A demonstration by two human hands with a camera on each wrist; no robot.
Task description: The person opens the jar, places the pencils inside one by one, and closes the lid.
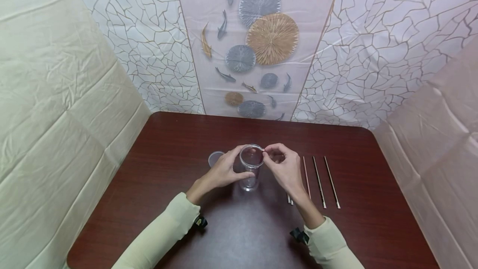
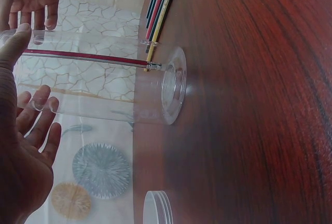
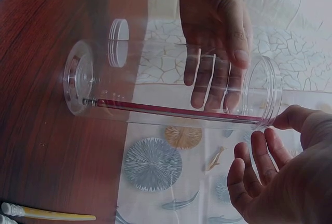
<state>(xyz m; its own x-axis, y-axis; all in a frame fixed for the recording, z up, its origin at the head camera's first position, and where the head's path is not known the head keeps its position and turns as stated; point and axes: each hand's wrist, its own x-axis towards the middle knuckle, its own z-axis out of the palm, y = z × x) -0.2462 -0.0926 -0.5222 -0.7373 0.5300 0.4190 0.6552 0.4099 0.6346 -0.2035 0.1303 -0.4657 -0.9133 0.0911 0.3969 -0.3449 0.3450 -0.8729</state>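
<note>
A tall clear plastic jar (image 1: 248,184) stands in front of me, its open mouth facing up. My left hand (image 1: 225,171) grips it from the left, thumb across the front and fingers behind. Inside the jar a red pencil (image 2: 93,56) leans along the wall, its eraser end close to the base. At the right of the rim my right hand (image 1: 286,171) pinches the pencil's upper end between thumb and index finger. The right wrist view shows the same pencil (image 3: 171,111) through the clear wall, the other right-hand fingers spread loosely outside.
Behind my left hand lies a clear round lid (image 1: 214,158). Several pencils (image 1: 319,182) lie side by side on the dark red table (image 1: 179,136) to the right, one of them yellow (image 3: 57,215). Patterned cloth walls (image 1: 149,45) close in the back and sides.
</note>
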